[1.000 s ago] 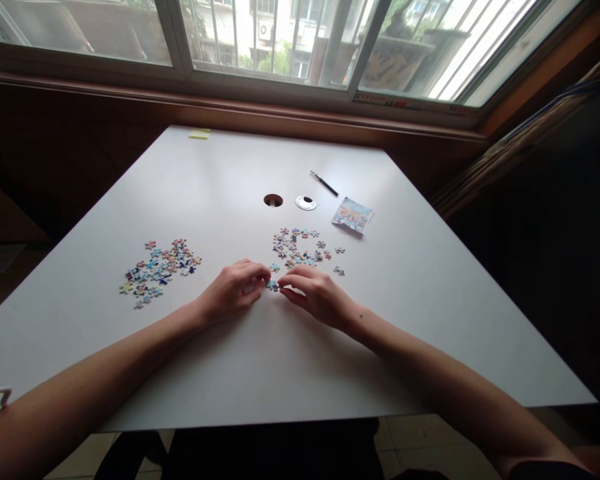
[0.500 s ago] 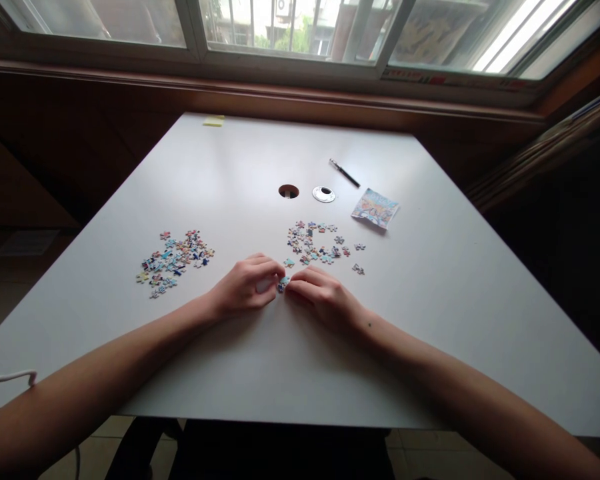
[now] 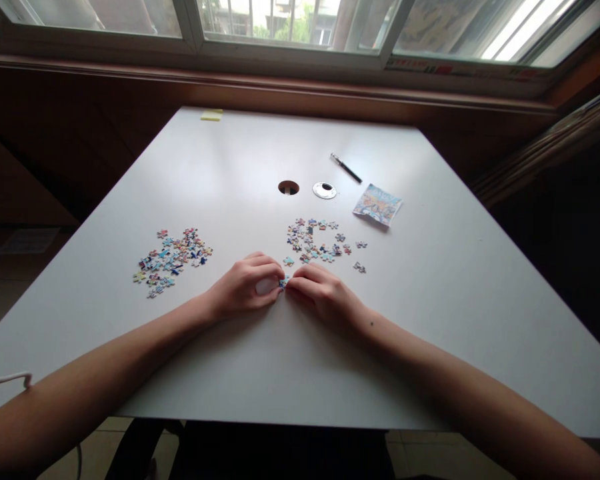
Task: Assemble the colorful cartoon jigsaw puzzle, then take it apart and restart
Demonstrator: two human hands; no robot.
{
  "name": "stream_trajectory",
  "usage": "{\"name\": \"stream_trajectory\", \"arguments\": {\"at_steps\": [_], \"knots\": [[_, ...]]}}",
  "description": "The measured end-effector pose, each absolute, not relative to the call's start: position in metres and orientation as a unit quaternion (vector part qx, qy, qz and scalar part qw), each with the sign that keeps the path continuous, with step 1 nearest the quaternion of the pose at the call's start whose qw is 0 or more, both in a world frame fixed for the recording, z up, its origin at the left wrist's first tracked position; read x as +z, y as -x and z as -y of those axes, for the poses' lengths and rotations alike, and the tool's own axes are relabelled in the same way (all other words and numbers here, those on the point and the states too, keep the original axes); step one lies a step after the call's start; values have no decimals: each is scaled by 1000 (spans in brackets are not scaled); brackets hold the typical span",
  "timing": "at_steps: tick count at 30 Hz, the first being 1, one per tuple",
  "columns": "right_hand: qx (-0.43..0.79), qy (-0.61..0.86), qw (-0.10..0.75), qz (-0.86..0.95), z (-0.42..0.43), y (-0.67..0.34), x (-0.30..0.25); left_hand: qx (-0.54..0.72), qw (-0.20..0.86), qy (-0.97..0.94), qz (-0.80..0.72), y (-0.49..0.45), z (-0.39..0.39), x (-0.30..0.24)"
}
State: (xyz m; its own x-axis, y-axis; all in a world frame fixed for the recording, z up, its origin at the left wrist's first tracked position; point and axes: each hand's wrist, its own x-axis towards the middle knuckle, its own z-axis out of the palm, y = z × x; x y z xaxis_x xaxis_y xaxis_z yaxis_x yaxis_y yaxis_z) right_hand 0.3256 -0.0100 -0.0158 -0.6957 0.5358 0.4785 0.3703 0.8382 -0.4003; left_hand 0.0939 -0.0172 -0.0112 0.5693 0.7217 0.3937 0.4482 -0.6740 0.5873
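Note:
Between my fingertips, near the middle of the white table [image 3: 290, 373], are small blue jigsaw pieces [image 3: 283, 283], partly covered. My left hand [image 3: 247, 281] pinches them from the left, thumb and forefinger curved round. From the right, my right hand [image 3: 323, 291] closes its fingers on the same pieces. A lone light-blue jigsaw piece [image 3: 289, 261] lies just beyond the fingertips. Behind it a cluster of loose jigsaw pieces [image 3: 327, 255] forms a rough ring. Another heap of jigsaw pieces [image 3: 173, 259] is spread to the left of my left hand.
A printed picture sheet [image 3: 378, 205] lies at the right, with a black pen [image 3: 346, 168] behind it. Further left are a round metal cover [image 3: 325, 191] and a cable hole [image 3: 289, 188]. A yellow sticky note [image 3: 211, 115] is at the far edge. A white cable [image 3: 5, 381] touches my left arm.
My fingertips have drawn slightly closer together around the small pieces. The view has tilted a little; the piles and other things stay in place.

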Motion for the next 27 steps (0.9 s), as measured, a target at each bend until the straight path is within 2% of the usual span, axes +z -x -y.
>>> {"name": "stream_trajectory", "arguments": {"at_steps": [18,27], "knots": [[152,243,296,911,9,-325,-16,307,201,-869,-331,-94,18,-12],[66,263,259,927,7,-324,-19,284,163,-888,-323,-95,21,-13]]}}
